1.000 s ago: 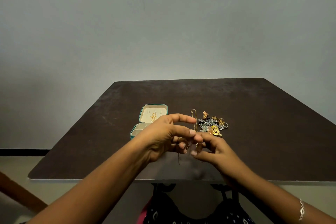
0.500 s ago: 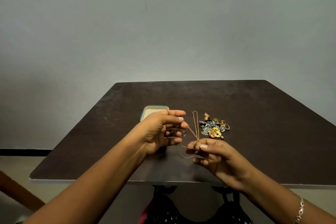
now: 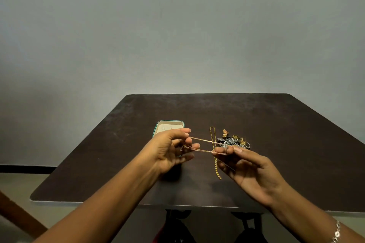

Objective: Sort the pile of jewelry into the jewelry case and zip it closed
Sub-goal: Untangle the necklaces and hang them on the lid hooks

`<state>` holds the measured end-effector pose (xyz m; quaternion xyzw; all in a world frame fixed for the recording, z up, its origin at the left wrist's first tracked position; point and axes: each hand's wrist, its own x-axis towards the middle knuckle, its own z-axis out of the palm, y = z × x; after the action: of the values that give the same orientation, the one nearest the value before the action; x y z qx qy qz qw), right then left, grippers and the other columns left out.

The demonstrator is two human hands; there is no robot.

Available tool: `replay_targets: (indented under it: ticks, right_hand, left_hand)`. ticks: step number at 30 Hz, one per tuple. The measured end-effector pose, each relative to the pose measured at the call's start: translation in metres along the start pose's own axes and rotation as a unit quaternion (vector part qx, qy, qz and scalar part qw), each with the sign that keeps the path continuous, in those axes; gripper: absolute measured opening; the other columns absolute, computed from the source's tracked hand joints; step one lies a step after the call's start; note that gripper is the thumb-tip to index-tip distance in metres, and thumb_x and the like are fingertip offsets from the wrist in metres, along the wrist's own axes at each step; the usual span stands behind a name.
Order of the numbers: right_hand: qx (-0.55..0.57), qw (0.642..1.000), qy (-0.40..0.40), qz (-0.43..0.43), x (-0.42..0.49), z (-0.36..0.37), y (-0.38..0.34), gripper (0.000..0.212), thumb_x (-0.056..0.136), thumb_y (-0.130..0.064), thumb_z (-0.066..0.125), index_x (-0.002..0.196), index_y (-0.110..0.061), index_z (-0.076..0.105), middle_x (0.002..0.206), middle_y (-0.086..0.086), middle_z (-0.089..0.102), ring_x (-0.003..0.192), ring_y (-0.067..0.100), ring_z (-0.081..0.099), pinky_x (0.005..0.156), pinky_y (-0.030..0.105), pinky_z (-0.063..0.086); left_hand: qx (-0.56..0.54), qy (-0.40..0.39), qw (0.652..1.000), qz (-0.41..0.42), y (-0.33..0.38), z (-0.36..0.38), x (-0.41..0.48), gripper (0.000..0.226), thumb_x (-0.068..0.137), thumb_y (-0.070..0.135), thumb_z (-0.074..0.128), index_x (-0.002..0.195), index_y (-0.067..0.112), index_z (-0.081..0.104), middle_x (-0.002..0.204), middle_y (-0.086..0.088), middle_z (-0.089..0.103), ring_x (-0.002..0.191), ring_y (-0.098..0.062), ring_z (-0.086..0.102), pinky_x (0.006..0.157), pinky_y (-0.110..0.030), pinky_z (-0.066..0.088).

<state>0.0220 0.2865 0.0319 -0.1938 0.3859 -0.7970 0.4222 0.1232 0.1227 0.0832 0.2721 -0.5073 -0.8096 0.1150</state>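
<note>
We show a thin chain [image 3: 203, 150], pinkish gold, drawn out in two nearly parallel strands just to the right of the jewelry case [image 3: 170, 121] and held above the desk [image 3: 286, 154]. The left hand [image 3: 169, 150] pinches one end of the strands between thumb and fingertips, with its remaining fingers loosely spread below. The right hand [image 3: 250, 169] pinches the other end between thumb and the first fingers, palm turned upward. The two hands are apart, with the chain stretched between them. The jewelry case stands open, teal at the rim and cream inside. We see only its lid and far edge, since the left hand covers its near part, and we cannot tell what lies in its compartments. To the right of the case, beyond the stretched strands, a yellow gold chain [image 3: 215, 163] lies lengthwise on the desk and runs toward the near edge. Farther right of the case sits the pile of jewelry [image 3: 235, 141], a cluster of gold and silver pieces partly hidden behind the right fingertips. A silver bracelet [image 3: 336, 233] circles the right wrist. Behind the case, past the far edge of the dark desk, rises a plain grey wall [image 3: 177, 35].
</note>
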Motion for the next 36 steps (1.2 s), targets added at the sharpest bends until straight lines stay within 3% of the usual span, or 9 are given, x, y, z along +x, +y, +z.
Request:
replay_targets:
  ticks: [4,8,12,21,23,26,28,33,36]
  right_hand:
    - [0.047,0.999,-0.003,-0.012,0.001,0.000,-0.003,0.045,0.030,-0.020,0.091,0.067,-0.005,0.070,0.087,0.017,0.070,0.092,0.026,0.068,0.081,0.036,0.053]
    - [0.083,0.996,0.000,-0.016,0.001,0.003,-0.002,0.048,0.025,-0.016,0.093,0.066,-0.005,0.070,0.071,0.011,0.066,0.079,0.025,0.069,0.075,0.036,0.056]
    - [0.078,0.997,0.005,-0.007,0.001,0.006,0.001,0.051,0.025,-0.014,0.094,0.068,-0.005,0.070,0.065,0.009,0.061,0.069,0.022,0.066,0.067,0.031,0.057]
    - [0.022,0.997,0.070,-0.006,0.004,0.005,-0.013,0.066,0.010,-0.018,0.095,0.071,-0.004,0.075,0.062,0.008,0.066,0.064,0.019,0.069,0.058,0.028,0.058]
    - [-0.014,0.997,0.077,-0.006,0.002,0.007,-0.019,0.057,0.018,-0.018,0.094,0.070,-0.005,0.075,0.062,0.008,0.066,0.064,0.018,0.069,0.059,0.027,0.057]
    - [-0.072,0.994,0.087,-0.009,-0.002,0.013,-0.029,0.010,0.058,-0.010,0.072,0.067,-0.004,0.073,0.062,0.008,0.064,0.061,0.017,0.067,0.062,0.026,0.058]
    - [-0.133,0.987,0.085,-0.010,-0.004,0.014,-0.037,0.014,0.066,-0.007,0.059,0.071,-0.001,0.071,0.061,0.009,0.063,0.061,0.017,0.066,0.065,0.026,0.057]
    - [-0.288,0.954,0.078,0.011,-0.009,0.013,-0.054,0.016,0.070,-0.006,0.060,0.080,0.003,0.068,0.064,0.011,0.066,0.059,0.014,0.065,0.057,0.022,0.056]
    - [-0.356,0.930,0.085,0.006,-0.009,0.010,-0.063,0.013,0.082,0.000,0.055,0.080,0.001,0.068,0.063,0.010,0.065,0.058,0.014,0.064,0.058,0.022,0.053]
  left_hand:
    - [-0.028,-0.008,0.999,-0.019,-0.001,0.001,0.001,0.012,0.086,0.005,0.050,0.089,0.011,0.060,0.055,-0.001,0.058,0.047,-0.013,0.063,0.068,-0.034,0.047]
    - [-0.074,-0.017,0.997,-0.024,-0.003,0.004,0.001,0.010,0.085,0.008,0.053,0.082,0.014,0.060,0.057,0.000,0.060,0.044,-0.010,0.058,0.055,-0.024,0.042]
    - [-0.100,-0.032,0.994,-0.017,-0.006,0.007,-0.001,0.013,0.085,0.005,0.051,0.089,0.012,0.062,0.065,-0.003,0.065,0.042,-0.010,0.047,0.041,-0.014,0.035]
    - [-0.008,-0.029,0.999,-0.032,-0.021,0.006,0.005,0.015,0.086,0.003,0.050,0.089,0.013,0.062,0.057,0.000,0.064,0.051,-0.012,0.063,0.061,-0.027,0.045]
    - [0.030,-0.042,0.998,-0.038,-0.027,0.005,0.007,0.015,0.087,0.003,0.050,0.091,0.013,0.060,0.061,0.000,0.066,0.060,-0.014,0.067,0.066,-0.029,0.045]
    - [0.090,-0.055,0.994,-0.026,-0.031,0.006,0.009,0.013,0.088,0.004,0.049,0.093,0.012,0.059,0.070,-0.004,0.070,0.070,-0.017,0.067,0.069,-0.030,0.047]
    - [0.125,-0.048,0.991,0.017,-0.029,0.005,0.011,0.013,0.090,0.003,0.050,0.089,0.011,0.059,0.072,-0.004,0.071,0.068,-0.015,0.066,0.067,-0.027,0.048]
    - [0.223,0.053,0.951,0.207,-0.008,-0.018,0.031,0.017,0.087,-0.002,0.054,0.079,0.013,0.059,0.075,-0.004,0.064,0.062,-0.007,0.055,0.046,-0.012,0.041]
    - [0.284,0.170,0.907,0.259,-0.001,-0.055,0.057,0.013,0.085,-0.001,0.056,0.082,0.011,0.062,0.085,-0.008,0.063,0.075,-0.014,0.055,0.056,-0.019,0.046]
